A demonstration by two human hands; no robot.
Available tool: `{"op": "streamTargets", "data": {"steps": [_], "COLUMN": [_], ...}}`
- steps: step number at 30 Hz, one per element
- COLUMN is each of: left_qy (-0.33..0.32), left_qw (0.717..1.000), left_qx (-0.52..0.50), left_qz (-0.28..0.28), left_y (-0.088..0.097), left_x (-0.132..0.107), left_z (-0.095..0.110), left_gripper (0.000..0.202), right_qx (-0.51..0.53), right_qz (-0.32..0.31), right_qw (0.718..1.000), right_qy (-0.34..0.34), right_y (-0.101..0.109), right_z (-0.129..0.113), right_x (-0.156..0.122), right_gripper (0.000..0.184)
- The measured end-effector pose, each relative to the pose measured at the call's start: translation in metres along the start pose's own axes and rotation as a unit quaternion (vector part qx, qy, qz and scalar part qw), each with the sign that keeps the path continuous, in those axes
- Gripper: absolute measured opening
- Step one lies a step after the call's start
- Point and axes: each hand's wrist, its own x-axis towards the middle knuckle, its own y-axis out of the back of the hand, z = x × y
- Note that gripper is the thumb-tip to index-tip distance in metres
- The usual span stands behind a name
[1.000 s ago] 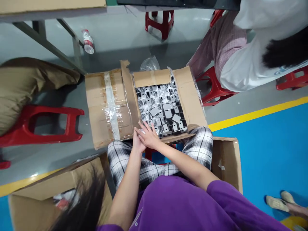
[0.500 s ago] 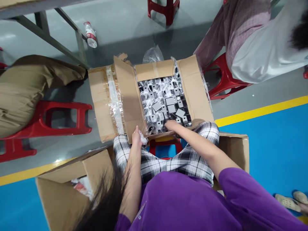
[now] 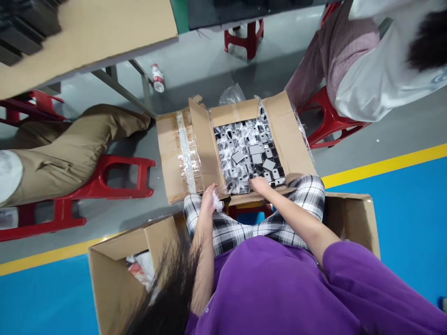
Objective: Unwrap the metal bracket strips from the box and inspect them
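Note:
An open cardboard box [image 3: 301, 139] stands in front of my knees. Inside it, rows of small black and grey parts [image 3: 234, 139] lie among clear plastic wrapping. Several flat grey rectangular pieces [image 3: 257, 159] rest loose on top. My right hand [image 3: 260, 185] reaches into the near side of the box, its fingers closed at the parts; what they hold is hidden. At the near left corner, my left hand [image 3: 208, 197] is closed around crumpled clear plastic wrap [image 3: 218, 203], just above my left knee.
Another carton [image 3: 174, 160] with tape stands left of the box. Open cartons flank me at left [image 3: 111, 284] and right [image 3: 361, 218]. Co-workers sit on red stools [image 3: 139, 179] on both sides. A table [image 3: 115, 28] spans the upper left, with a plastic bottle [image 3: 158, 78] beneath.
The view has tilted up, bringing the table top into sight, and the scene has shifted rightward. Both hands stay at nearly the same spots by the box; more of the plastic wrap shows.

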Motion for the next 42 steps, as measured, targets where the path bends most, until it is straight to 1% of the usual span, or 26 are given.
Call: {"op": "streamTargets", "data": {"steps": [2,3,5,7,8,11,13,15,16,17,18,20,21,22,24,26,29,31,33,35,36,38,39,40,41,42], "left_qy": [-0.035,-0.052,-0.078,-0.086,-0.084,-0.076,-0.087,-0.112,-0.127,-0.140,-0.152,-0.167,-0.173,-0.177,-0.182,-0.187,-0.198,-0.210,-0.222,-0.238,-0.248,-0.270,-0.273,-0.272,-0.248,-0.205], "left_qw": [0.999,0.998,0.996,0.993,0.992,0.989,0.990,0.990,0.990,0.988,0.987,0.984,0.983,0.983,0.982,0.981,0.979,0.977,0.974,0.969,0.967,0.959,0.955,0.949,0.948,0.954], "left_qx": [0.016,0.022,0.033,0.044,0.052,0.068,0.068,0.065,0.063,0.062,0.061,0.058,0.055,0.052,0.047,0.046,0.046,0.043,0.044,0.054,0.060,0.091,0.114,0.156,0.193,0.212], "left_qz": [-0.012,-0.020,-0.040,-0.069,-0.083,-0.105,-0.085,-0.047,-0.028,-0.012,0.000,0.013,0.017,0.019,0.014,0.000,-0.010,0.001,0.013,0.021,0.022,0.009,-0.005,-0.031,-0.053,-0.059], "left_y": [0.006,0.009,0.010,0.007,0.005,0.001,0.003,0.010,0.014,0.017,0.020,0.023,0.022,0.020,0.015,0.011,0.010,0.013,0.016,0.012,0.006,-0.017,-0.034,-0.053,-0.073,-0.091], "left_x": [-0.016,-0.026,-0.048,-0.072,-0.083,-0.111,-0.119,-0.121,-0.120,-0.120,-0.119,-0.118,-0.119,-0.120,-0.122,-0.125,-0.125,-0.121,-0.116,-0.109,-0.105,-0.094,-0.086,-0.077,-0.067,-0.056], "left_z": [0.011,0.014,0.015,0.005,-0.004,-0.034,-0.048,-0.054,-0.053,-0.051,-0.048,-0.042,-0.039,-0.036,-0.034,-0.034,-0.034,-0.031,-0.023,-0.008,0.000,0.018,0.026,0.031,0.033,0.033], "left_gripper": [0.016,0.017,0.021,0.026,0.027,0.028,0.028,0.029,0.030,0.030,0.029,0.028,0.029,0.030,0.032,0.035,0.039,0.044,0.049,0.050,0.047,0.036,0.028,0.020,0.019,0.021], "right_qx": [0.020,0.051,0.167,0.290,0.324,0.315,0.303,0.333,0.377,0.439,0.513,0.647,0.691,0.719,0.744,0.749,0.738,0.718,0.686,0.634,0.600,0.505,0.440,0.359,0.263,0.156], "right_qz": [0.015,0.030,0.069,0.099,0.103,0.085,0.067,0.027,0.004,-0.014,-0.027,-0.041,-0.043,-0.044,-0.035,-0.019,-0.024,-0.027,-0.016,0.013,0.046,0.140,0.188,0.210,0.194,0.147], "right_qw": [1.000,0.998,0.983,0.952,0.939,0.938,0.940,0.932,0.917,0.892,0.856,0.761,0.719,0.688,0.658,0.650,0.662,0.683,0.714,0.760,0.787,0.844,0.874,0.907,0.944,0.976], "right_qy": [-0.004,-0.007,-0.004,0.023,0.046,0.117,0.139,0.141,0.129,0.103,0.065,-0.024,-0.062,-0.088,-0.113,-0.123,-0.131,-0.135,-0.140,-0.141,-0.136,-0.110,-0.089,-0.068,-0.053,-0.048], "right_y": [0.005,0.005,0.001,-0.008,-0.014,-0.034,-0.046,-0.055,-0.060,-0.064,-0.068,-0.075,-0.077,-0.077,-0.076,-0.073,-0.069,-0.067,-0.062,-0.049,-0.039,-0.015,-0.003,0.007,0.016,0.023], "right_z": [0.001,0.001,-0.002,-0.012,-0.018,-0.040,-0.050,-0.056,-0.058,-0.060,-0.063,-0.069,-0.073,-0.076,-0.081,-0.083,-0.079,-0.073,-0.063,-0.050,-0.042,-0.025,-0.018,-0.011,-0.006,-0.003], "right_x": [-0.020,-0.032,-0.056,-0.079,-0.088,-0.105,-0.109,-0.109,-0.109,-0.108,-0.106,-0.102,-0.099,-0.096,-0.090,-0.086,-0.085,-0.085,-0.082,-0.071,-0.062,-0.034,-0.017,0.002,0.021,0.040], "right_gripper": [0.029,0.031,0.038,0.039,0.038,0.039,0.039,0.034,0.034,0.036,0.041,0.048,0.050,0.052,0.054,0.051,0.049,0.049,0.049,0.049,0.048,0.046,0.044,0.044,0.044,0.045]}}
